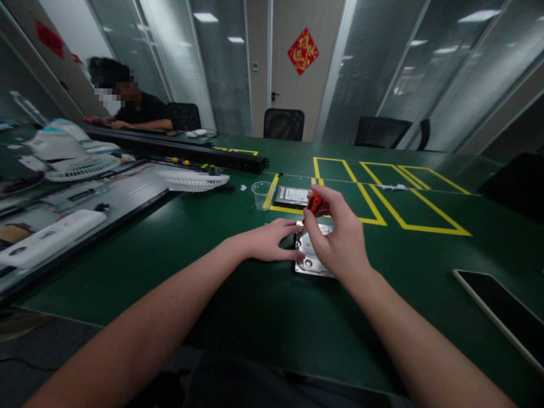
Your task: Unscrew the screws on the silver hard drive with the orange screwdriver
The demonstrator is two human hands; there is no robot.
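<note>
A silver hard drive (309, 263) lies flat on the green table, partly hidden beneath my hands. With thumb and fingers apart, my left hand (272, 239) holds its left side, the thumb near the closer corner. My right hand (340, 235) is closed around a screwdriver (315, 202) with a red and black handle, held upright over the drive's far left part. The screwdriver's tip is too small to make out. Just beyond my hands lies a second hard drive (292, 195) with a white label, and a clear plastic cup (262, 195) stands to its left.
Yellow tape (433, 229) marks rectangles on the table (408, 272). A phone (501, 306) lies at the right. Leftward are a white power strip (53, 238), fan parts (193, 180), a large flat panel (127, 190) and a long black bar (178, 150). Another person (144, 110) sits at the far left.
</note>
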